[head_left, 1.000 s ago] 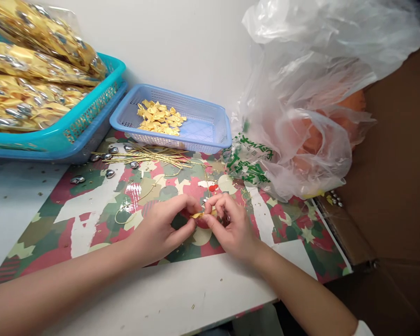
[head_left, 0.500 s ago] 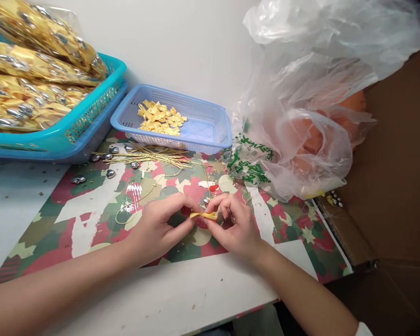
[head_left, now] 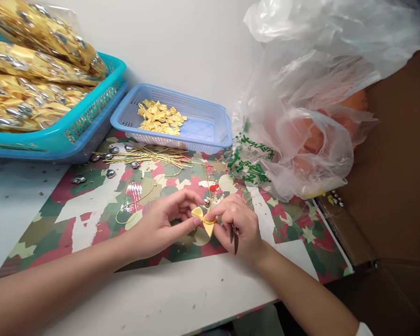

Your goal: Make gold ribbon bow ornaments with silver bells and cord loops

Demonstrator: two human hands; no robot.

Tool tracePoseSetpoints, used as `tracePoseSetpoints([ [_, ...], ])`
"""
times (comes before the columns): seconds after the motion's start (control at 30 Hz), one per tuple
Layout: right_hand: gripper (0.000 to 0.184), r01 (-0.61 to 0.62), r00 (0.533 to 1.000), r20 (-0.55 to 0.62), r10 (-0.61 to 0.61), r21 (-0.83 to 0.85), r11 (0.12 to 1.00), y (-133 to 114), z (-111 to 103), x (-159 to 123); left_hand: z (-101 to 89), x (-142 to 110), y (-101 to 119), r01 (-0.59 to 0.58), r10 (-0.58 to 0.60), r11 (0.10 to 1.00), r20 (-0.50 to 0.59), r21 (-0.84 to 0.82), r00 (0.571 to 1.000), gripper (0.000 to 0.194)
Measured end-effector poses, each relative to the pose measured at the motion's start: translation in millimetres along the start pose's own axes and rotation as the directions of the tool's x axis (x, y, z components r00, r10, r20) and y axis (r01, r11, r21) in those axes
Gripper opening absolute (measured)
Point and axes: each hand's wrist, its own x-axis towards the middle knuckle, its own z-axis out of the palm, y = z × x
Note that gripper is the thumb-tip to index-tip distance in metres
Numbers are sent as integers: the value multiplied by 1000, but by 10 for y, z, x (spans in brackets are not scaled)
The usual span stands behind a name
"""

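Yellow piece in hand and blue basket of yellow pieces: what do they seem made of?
Yellow piece: probably satin ribbon, given its soft sheen and thin folds. Blue basket: likely moulded plastic, semi-glossy, given its perforated walls and rounded rim.

The light in here is soft and fairly even, seemingly from overhead, and the far wall (head_left: 185,42) takes it as pale grey. To the right, the brown cardboard (head_left: 399,163) sinks into gloom. The plastic bag (head_left: 280,79) glints whitely along its creases; at left, the gold packets (head_left: 38,67) flash with small bright spots, their detail slightly smeared. Beneath the left forearm (head_left: 73,270), a blurry grey shadow crosses the white bench (head_left: 154,289). The yellow bow (head_left: 208,228) looks reasonably crisp. Toward the sides, shapes stretch and lean.
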Motion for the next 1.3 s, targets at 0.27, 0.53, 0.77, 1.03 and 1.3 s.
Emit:
tracePoseSetpoints([
  [0.27,29,10,996,-83,-13,-36,999,-89,-25,23,18,24,17,44,-47,996,-39,-79,998,12],
  [0.53,34,-59,998,-32,56,-90,994,-96,30,-12,5,18,15,74,-77,997,-84,-34,993,11],
  [0.77,35,-142,990,-36,140,-69,987,-97,17,-9,-4,17,-1,107,-111,993,-93,-43,989,14],
  [1.03,37,-159,987,-25,157,-95,983,-91,30,-23,-15,13,-16,84,-83,996,-84,16,993,11],
  [1.3,34,-146,987,39,154,-170,975,-49,40,-93,7,9,-19,59,-50,991,-81,119,995,8],
])
